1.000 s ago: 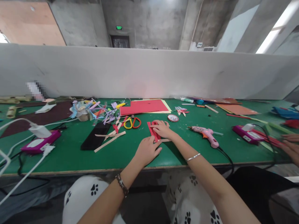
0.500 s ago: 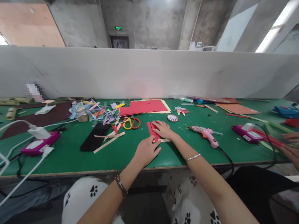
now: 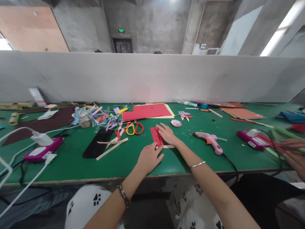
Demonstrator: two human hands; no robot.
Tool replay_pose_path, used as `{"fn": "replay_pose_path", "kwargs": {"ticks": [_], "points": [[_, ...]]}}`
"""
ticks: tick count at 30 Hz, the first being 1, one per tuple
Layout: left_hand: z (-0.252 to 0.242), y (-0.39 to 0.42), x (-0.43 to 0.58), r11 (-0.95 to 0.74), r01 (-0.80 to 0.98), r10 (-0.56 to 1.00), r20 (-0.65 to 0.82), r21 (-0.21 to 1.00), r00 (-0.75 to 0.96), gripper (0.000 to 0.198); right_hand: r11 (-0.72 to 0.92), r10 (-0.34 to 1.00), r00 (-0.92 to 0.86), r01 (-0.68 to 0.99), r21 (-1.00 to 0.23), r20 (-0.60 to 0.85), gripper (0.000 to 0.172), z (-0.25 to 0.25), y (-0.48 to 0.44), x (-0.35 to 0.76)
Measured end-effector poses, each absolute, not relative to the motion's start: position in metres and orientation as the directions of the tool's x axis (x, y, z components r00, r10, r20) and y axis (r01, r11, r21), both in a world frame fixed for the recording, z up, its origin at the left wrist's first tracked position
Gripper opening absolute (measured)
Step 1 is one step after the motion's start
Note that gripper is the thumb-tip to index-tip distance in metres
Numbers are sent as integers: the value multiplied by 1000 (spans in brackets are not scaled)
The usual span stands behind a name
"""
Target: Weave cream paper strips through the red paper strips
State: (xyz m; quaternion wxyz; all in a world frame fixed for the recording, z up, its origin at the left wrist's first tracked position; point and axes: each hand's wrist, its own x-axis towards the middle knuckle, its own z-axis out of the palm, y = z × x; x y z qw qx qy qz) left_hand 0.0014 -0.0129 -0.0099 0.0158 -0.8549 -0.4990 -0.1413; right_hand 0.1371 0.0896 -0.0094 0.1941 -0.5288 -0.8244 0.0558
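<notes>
Paper [image 3: 156, 137], red and narrow, flat on the counter [image 3: 107, 168]

The paper looks thin and very light, with enough body to take a crease and too little to resist a careless bend. It should slide readily on the smooth green surface, and a hard tug could kink or tear it. The long edges near either end seem the best places to take hold, with the fingertips spread so the load is shared; a pinch in the middle would probably buckle it.

It lies lengthwise between the hands, running away from the person at a slight slant. The right grip [image 3: 168, 135] rests over its far, right-hand side, fingers stretched out on top; the thumb is hidden, so I cannot tell whether anything is pinched. The left grip [image 3: 149, 157] is at the near end, fingertips against the paper and thumb set apart from them; whether any fingers are clamped on the edge I cannot tell. A pale strip [image 3: 169, 146] lies crosswise at that near end, its right part reaching out below the right grip
</notes>
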Motion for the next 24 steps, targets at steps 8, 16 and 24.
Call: {"fn": "replay_pose_path", "kwargs": {"ticks": [8, 16, 24], "points": [[-6, -9, -7, -160, 935, 973, 210, 316, 95, 41, 506, 852, -399, 795, -335, 339, 22, 10, 47, 170], [2, -5, -6, -148, 951, 983, 143, 272, 113, 27, 385, 910, -328, 896, -222, 255, 22, -4, 9, 162], [7, -1, -5, -178, 962, 981, 112, 205, 157, 24, 376, 909, -314, 901, -214, 274, 16, -2, 11, 159]]}}
